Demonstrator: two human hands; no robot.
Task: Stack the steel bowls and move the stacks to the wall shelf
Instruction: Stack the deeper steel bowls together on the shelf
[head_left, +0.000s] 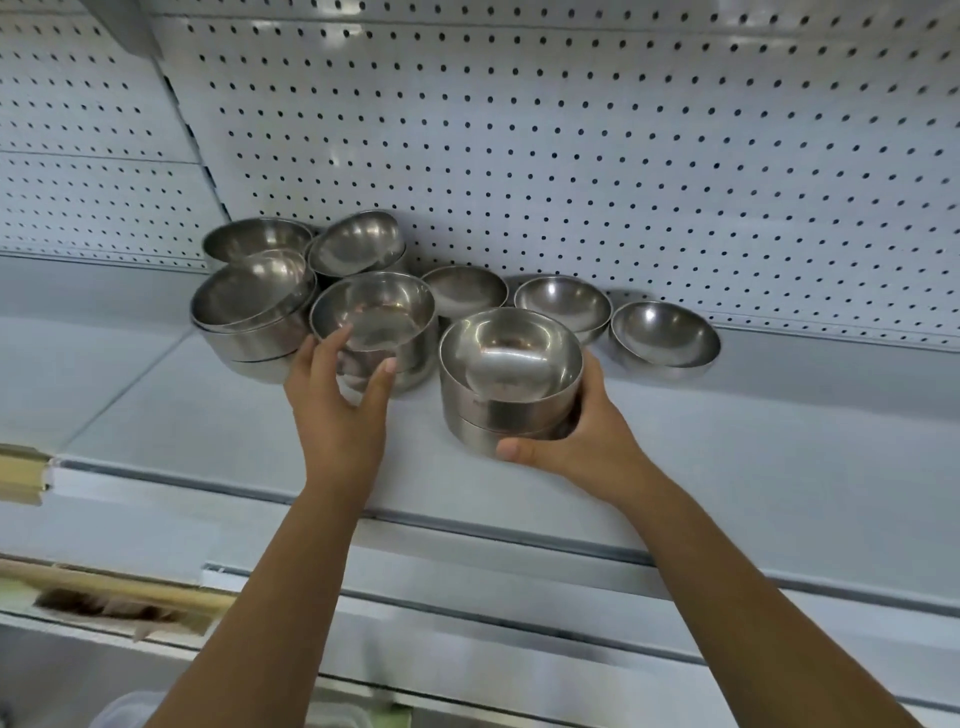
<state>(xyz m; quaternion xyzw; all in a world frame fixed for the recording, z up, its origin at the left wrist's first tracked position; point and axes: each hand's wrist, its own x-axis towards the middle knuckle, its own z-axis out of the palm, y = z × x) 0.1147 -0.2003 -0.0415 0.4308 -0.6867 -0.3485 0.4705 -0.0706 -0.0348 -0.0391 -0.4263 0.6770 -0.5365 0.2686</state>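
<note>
Steel bowls, stacked, on the shelf (727, 441). The left hand (337, 395) is curling round the left stack (384, 332), thumb on its near wall; the right hand (566, 436) is clasping the right stack (509, 405) low at its side. More bowls (563, 306) are sitting beyond both hands. Likely handling: rigid, light, slick — best gripped round the lowest bowl's wall, not the rims.

Silver steel bowls (511, 358); white black-dotted pegboard (571, 156).

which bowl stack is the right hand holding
The front stack, nearest the edge of the shelf: the right hand wraps its base. The left hand grips the middle stack beside it.
</note>
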